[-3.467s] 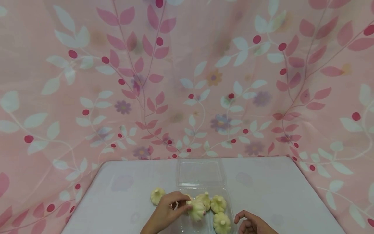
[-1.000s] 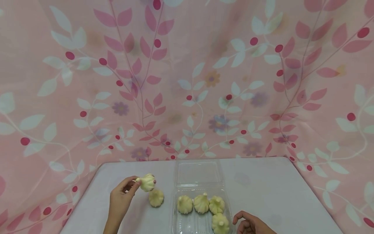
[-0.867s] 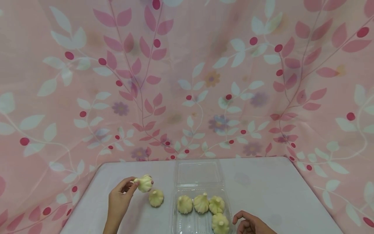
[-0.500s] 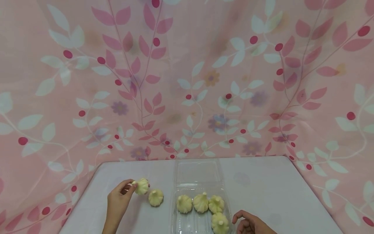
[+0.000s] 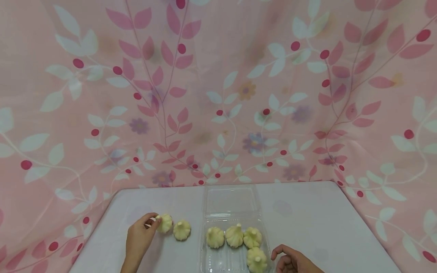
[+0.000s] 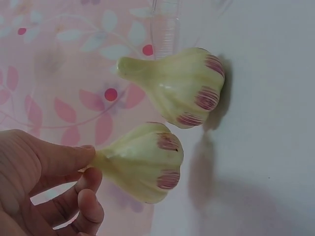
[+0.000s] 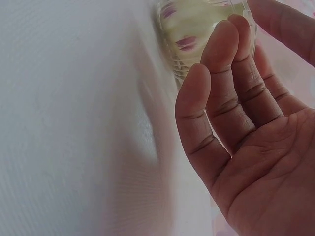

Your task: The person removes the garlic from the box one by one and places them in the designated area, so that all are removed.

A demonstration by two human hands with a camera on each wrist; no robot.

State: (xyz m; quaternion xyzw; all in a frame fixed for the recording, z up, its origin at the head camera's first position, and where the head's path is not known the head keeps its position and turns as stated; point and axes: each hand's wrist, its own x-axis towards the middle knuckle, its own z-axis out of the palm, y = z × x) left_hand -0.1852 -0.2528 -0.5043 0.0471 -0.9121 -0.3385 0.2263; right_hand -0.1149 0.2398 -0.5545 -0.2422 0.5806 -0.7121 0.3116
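Note:
My left hand (image 5: pixel 140 236) pinches a garlic bulb (image 5: pixel 165 223) by its stem, just above the table. In the left wrist view this pale bulb (image 6: pixel 142 164) with purple streaks hangs sideways, its shadow a small gap away. Right beside it another garlic bulb (image 5: pixel 182 230) rests on the table, stem up. A clear plastic clamshell box (image 5: pixel 222 261) stands with its lid folded back and several garlic bulbs (image 5: pixel 235 236) inside, three across the back and one at the right. Loosely curled and holding nothing, my right hand (image 5: pixel 293 261) lies at the box's right side.
The box's clear lid (image 5: pixel 232 201) lies toward the back of the white-covered table (image 5: pixel 307 220). Behind the table hangs a pink leaf-patterned cloth (image 5: pixel 211 94), which also runs along both sides.
My left hand has carried a garlic bulb from over the box to the left, then lowered it beside the bulb on the table. My right hand has stayed in place.

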